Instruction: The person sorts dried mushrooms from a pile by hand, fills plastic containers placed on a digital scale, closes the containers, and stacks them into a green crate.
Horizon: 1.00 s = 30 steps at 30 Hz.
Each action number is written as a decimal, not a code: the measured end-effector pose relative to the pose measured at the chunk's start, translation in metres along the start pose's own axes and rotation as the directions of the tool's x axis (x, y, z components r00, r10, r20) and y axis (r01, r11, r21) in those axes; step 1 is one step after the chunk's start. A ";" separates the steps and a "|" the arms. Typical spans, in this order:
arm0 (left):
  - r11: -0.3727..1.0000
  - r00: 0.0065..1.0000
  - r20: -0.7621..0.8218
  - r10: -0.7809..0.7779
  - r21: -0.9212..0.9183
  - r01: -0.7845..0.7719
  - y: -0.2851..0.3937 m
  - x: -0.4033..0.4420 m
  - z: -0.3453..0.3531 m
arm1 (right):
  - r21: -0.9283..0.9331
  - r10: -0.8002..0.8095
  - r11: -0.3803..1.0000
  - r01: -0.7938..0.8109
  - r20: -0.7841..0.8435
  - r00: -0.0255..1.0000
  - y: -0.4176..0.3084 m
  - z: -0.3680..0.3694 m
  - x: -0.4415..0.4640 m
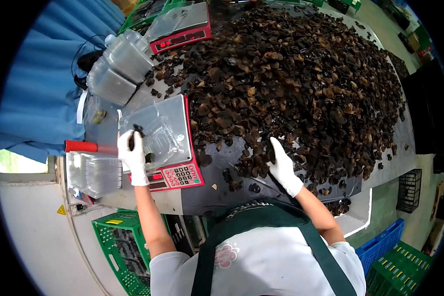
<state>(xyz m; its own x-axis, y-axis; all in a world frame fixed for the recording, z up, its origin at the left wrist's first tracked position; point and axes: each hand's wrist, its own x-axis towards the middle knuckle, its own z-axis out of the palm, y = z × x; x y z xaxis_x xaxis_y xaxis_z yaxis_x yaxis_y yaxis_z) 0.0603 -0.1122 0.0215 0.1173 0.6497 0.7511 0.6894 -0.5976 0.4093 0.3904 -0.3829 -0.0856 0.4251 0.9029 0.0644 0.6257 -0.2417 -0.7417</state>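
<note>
My left hand (133,155), in a white glove, is over the left side of a red digital scale (186,175). Its fingers are curled round dark pieces of wood ear mushroom (131,143). A clear plastic clamshell box (162,140) lies on the scale's plate beside this hand. My right hand (283,170), also gloved in white, is at the near edge of a big heap of wood ear mushrooms (301,89). Its fingers are stretched out and apart, touching mushroom pieces; part of the fingers is hidden among them.
Stacked clear boxes (111,81) stand at the back left, near a second red scale (182,37). More clear trays (93,173) and a red cylinder (81,146) lie at the left edge. A green crate (116,246) is below the table; a white bin (362,212) sits lower right.
</note>
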 end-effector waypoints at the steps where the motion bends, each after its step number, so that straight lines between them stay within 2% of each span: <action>1: 0.992 0.970 0.231 -0.073 -0.081 0.094 -0.002 -0.004 -0.005 | 0.005 -0.023 1.000 0.023 -0.007 1.000 -0.002 0.001 0.008; 2: 0.989 0.935 0.329 0.131 0.022 -0.146 -0.005 -0.007 -0.005 | 0.006 -0.022 1.000 0.022 -0.010 1.000 -0.003 0.001 0.014; 4: 0.981 0.865 0.493 0.094 0.101 -0.165 0.005 -0.013 -0.004 | -0.068 -0.170 0.983 0.168 -0.020 0.985 -0.005 -0.001 0.030; 6: 0.976 0.823 0.566 0.047 0.148 -0.158 0.010 -0.011 -0.003 | -0.130 -0.197 0.973 0.192 -0.027 0.980 -0.011 -0.009 0.044; 8: 0.955 0.837 0.543 0.061 0.213 -0.208 0.032 -0.003 -0.006 | -0.130 -0.179 0.977 0.167 -0.082 0.980 -0.018 -0.017 0.055; 9: 0.955 0.839 0.541 0.060 0.214 -0.206 0.042 0.001 -0.007 | -0.043 -0.110 0.993 0.107 -0.080 0.991 -0.017 -0.020 0.061; 10: 0.950 0.864 0.497 0.076 0.228 -0.214 0.053 0.004 -0.006 | -0.051 -0.067 0.997 0.062 -0.107 0.992 -0.021 -0.025 0.063; 11: 0.945 0.887 0.453 0.092 0.242 -0.221 0.065 0.008 -0.005 | -0.160 -0.093 0.985 0.069 -0.144 0.985 -0.015 -0.022 0.067; 12: 0.968 0.913 0.403 0.072 0.193 -0.161 0.080 0.011 -0.004 | -0.269 -0.119 0.961 0.069 -0.174 0.977 -0.007 -0.016 0.070; 14: 0.997 0.945 0.323 0.055 -0.067 -0.035 0.096 0.004 0.009 | -0.316 -0.065 0.948 0.041 -0.064 0.996 -0.001 -0.009 0.069; 15: 0.976 0.939 0.340 0.047 -0.217 0.030 0.106 -0.006 0.022 | -0.344 -0.070 0.936 0.076 0.031 0.997 -0.004 -0.008 0.065; 16: 0.901 0.889 0.456 -0.040 -0.369 0.229 0.130 -0.015 0.031 | -0.369 -0.075 0.922 0.117 0.128 0.989 -0.007 -0.008 0.060; 17: 0.824 0.769 0.637 -0.046 -0.412 0.390 0.144 -0.026 0.042 | -0.344 -0.243 0.902 0.263 0.100 0.965 0.002 -0.002 0.054; 18: 0.813 0.711 0.703 0.013 -0.422 0.402 0.149 -0.050 0.063 | -0.332 -0.221 0.904 0.270 0.177 0.959 -0.003 -0.003 0.046; 19: 0.911 0.702 0.685 0.192 -0.391 0.133 0.149 -0.074 0.082 | -0.329 -0.228 0.896 0.297 0.230 0.946 -0.008 -0.005 0.037; 20: 0.907 0.588 0.781 0.211 -0.381 0.181 0.155 -0.095 0.095 | -0.325 -0.233 0.889 0.321 0.281 0.931 -0.012 -0.007 0.028; 21: 0.951 0.477 0.846 0.238 -0.303 0.064 0.156 -0.116 0.111 | -0.376 -0.235 0.862 0.342 0.302 0.924 -0.013 -0.009 0.019; 22: 0.971 0.414 0.883 0.223 -0.238 -0.016 0.158 -0.137 0.121 | -0.301 -0.276 0.889 0.345 0.250 0.928 -0.003 -0.005 0.009; 24: 0.969 0.418 0.875 0.243 -0.198 -0.149 0.167 -0.154 0.126 | -0.235 -0.284 0.918 0.320 0.173 0.943 0.001 -0.014 -0.003; 26: 0.957 0.478 0.830 0.286 -0.276 -0.093 0.167 -0.163 0.123 | -0.234 -0.224 0.941 0.246 0.116 0.968 0.002 -0.030 -0.012; 28: 0.944 0.411 0.856 0.313 -0.328 -0.036 0.172 -0.160 0.106 | -0.222 -0.134 0.965 0.138 0.035 0.990 0.009 -0.039 -0.020; 30: 0.937 0.405 0.849 0.339 -0.342 -0.069 0.180 -0.168 0.089 | -0.234 -0.109 0.967 0.096 -0.043 0.993 0.016 -0.042 -0.024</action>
<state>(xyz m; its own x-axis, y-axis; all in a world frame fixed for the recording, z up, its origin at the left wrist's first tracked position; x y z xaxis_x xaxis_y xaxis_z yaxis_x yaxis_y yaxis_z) 0.2286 -0.2874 -0.0773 0.8883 0.4592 0.0030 0.3938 -0.7653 0.5092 0.4183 -0.4232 -0.0711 0.3818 0.9079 0.1731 0.7994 -0.2304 -0.5549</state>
